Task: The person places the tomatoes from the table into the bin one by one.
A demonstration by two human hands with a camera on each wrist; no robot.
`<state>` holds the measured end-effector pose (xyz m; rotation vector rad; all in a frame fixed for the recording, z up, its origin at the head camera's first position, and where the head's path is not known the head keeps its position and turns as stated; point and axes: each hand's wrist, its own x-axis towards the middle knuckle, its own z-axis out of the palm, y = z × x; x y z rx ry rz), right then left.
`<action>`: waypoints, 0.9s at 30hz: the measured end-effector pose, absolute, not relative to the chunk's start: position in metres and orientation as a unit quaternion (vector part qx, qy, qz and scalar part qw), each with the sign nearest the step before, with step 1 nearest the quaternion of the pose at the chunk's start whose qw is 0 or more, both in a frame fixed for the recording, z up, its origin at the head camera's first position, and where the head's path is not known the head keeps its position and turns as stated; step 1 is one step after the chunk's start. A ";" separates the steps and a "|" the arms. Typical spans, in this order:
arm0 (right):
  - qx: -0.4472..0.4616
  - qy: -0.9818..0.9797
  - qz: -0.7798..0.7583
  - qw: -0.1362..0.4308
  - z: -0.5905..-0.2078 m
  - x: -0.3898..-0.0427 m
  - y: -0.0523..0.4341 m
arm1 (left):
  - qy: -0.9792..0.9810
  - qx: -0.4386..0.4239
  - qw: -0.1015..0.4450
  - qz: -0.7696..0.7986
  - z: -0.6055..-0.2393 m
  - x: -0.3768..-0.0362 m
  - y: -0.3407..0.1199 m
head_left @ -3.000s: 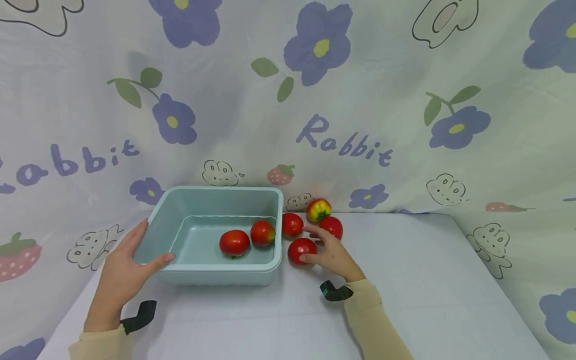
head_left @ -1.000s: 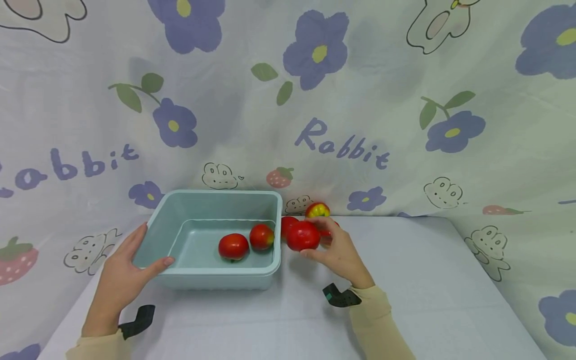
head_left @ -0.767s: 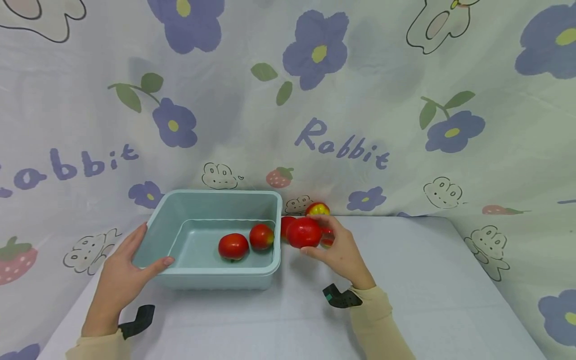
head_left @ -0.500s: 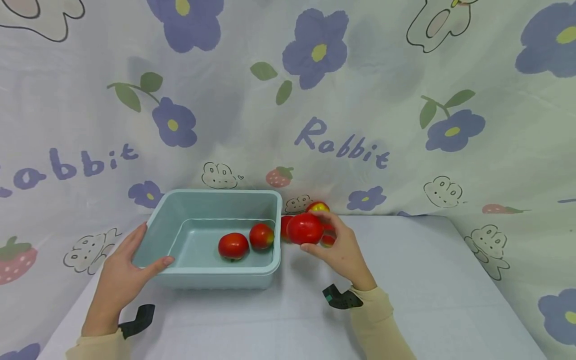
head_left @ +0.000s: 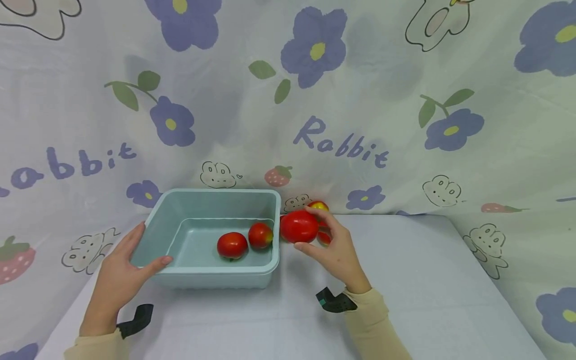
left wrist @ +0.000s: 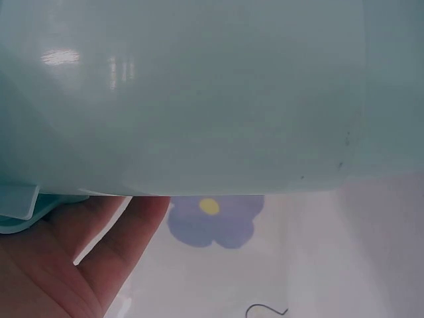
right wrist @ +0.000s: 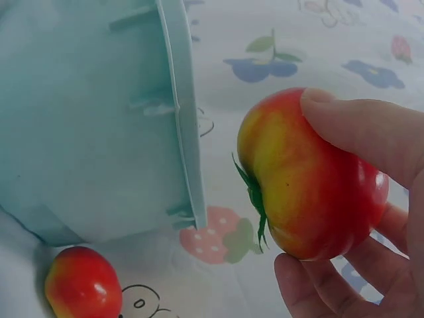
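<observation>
My right hand (head_left: 335, 252) pinches a red tomato (head_left: 299, 226) between thumb and fingers, raised off the table just right of the bin's right rim. In the right wrist view this tomato (right wrist: 311, 179) shows a yellow patch and a green calyx facing the bin wall. My left hand (head_left: 119, 277) lies along the near left corner of the pale blue-green bin (head_left: 211, 270), thumb over the front rim, fingers stretched along the outer left side. Inside the bin, toward its right end, lie two tomatoes, one (head_left: 232, 245) left of the other (head_left: 260, 235).
Behind the right hand, more fruit sits by the bin's right side: a yellow-and-red one (head_left: 320, 205) at the back and a red one (head_left: 324, 238), partly hidden. A white cloth (head_left: 427, 280) covers the table. A patterned curtain (head_left: 252, 125) hangs directly behind.
The right hand, earlier at a tomato on the table, has lifted that tomato and carried it up and slightly left to the bin's right rim. The left hand stays at the bin's corner.
</observation>
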<state>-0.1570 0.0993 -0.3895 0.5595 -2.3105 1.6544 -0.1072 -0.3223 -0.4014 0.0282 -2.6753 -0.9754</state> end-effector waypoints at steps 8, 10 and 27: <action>0.196 -0.794 0.556 0.146 -0.388 -0.153 0.090 | -0.931 0.017 0.140 -0.337 -0.401 -0.108 -0.321; 0.198 -0.793 0.557 0.148 -0.388 -0.152 0.088 | -0.931 0.015 0.141 -0.337 -0.401 -0.108 -0.322; 0.270 -0.770 0.551 0.178 -0.392 -0.149 0.066 | -0.930 0.010 0.147 -0.338 -0.403 -0.108 -0.322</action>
